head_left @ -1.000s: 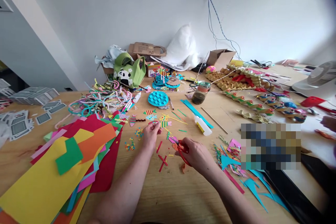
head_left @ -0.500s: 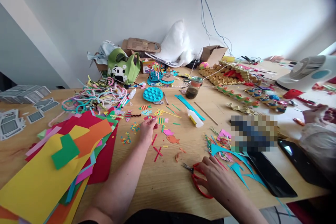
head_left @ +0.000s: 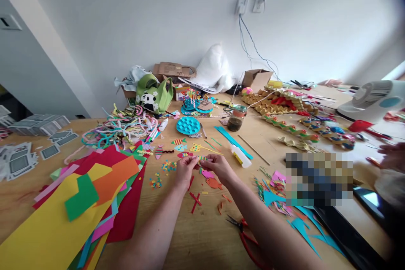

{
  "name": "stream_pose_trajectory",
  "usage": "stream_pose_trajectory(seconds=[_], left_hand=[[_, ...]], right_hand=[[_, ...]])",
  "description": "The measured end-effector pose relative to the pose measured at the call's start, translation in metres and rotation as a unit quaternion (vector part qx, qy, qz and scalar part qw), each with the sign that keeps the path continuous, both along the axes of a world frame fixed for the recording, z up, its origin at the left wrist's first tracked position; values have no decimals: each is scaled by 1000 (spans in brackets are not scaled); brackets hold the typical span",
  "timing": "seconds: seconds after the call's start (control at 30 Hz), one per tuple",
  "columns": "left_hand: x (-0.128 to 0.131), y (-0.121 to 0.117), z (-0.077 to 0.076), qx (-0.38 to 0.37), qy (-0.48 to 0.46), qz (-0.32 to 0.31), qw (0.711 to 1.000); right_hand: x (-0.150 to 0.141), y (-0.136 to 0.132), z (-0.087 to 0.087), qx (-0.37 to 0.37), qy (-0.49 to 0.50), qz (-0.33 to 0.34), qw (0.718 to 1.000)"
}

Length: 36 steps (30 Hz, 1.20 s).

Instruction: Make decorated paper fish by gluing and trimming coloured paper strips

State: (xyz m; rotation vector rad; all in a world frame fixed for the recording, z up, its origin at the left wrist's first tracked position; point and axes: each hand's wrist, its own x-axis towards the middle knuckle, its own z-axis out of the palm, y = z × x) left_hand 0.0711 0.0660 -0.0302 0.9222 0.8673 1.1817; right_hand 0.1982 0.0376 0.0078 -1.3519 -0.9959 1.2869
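My left hand (head_left: 186, 170) and my right hand (head_left: 219, 167) meet over the middle of the table, fingers pinched. Between their fingertips shows a green-and-yellow striped paper fish (head_left: 202, 159), partly hidden by the fingers. Just beyond lie a red striped paper fish (head_left: 180, 141), a light blue one (head_left: 180, 148) and a yellow one (head_left: 195, 147). A pink paper fish (head_left: 208, 174) and an orange one (head_left: 214, 183) rest close below my right hand. Red-handled scissors (head_left: 243, 230) lie open under my right forearm, out of the hand.
Coloured paper sheets (head_left: 41, 215) cover the left side, with pipe cleaners (head_left: 123, 124) behind. A glue bottle (head_left: 241, 157), a jar (head_left: 236, 119) and a blue paper disc (head_left: 188, 126) stand or lie ahead. Paper scraps (head_left: 300, 225) spread at the right, near a co-worker's hand (head_left: 392, 156).
My right hand has let go of the scissors and moved forward and left to the striped fish beside my left hand. The camera view has tilted up slightly.
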Motion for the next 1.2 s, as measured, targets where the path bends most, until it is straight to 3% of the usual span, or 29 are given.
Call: stream_pose_trajectory(seconds=[0.23, 0.37, 0.6, 0.83, 1.2], left_hand=[[1, 3, -3, -15, 15, 15, 1000], [-1, 4, 1, -60, -15, 61, 996], [2, 3, -1, -84, -21, 116, 989], [4, 1, -2, -78, -12, 140, 987], [3, 2, -1, -82, -3, 133, 988]], right_hand=[[5, 10, -4, 7, 2, 15, 1000], [10, 24, -2, 15, -11, 4, 1000], [-3, 76, 6, -40, -4, 9, 999], [-31, 126, -6, -101, -47, 56, 992], [25, 148, -10, -129, -119, 17, 984]])
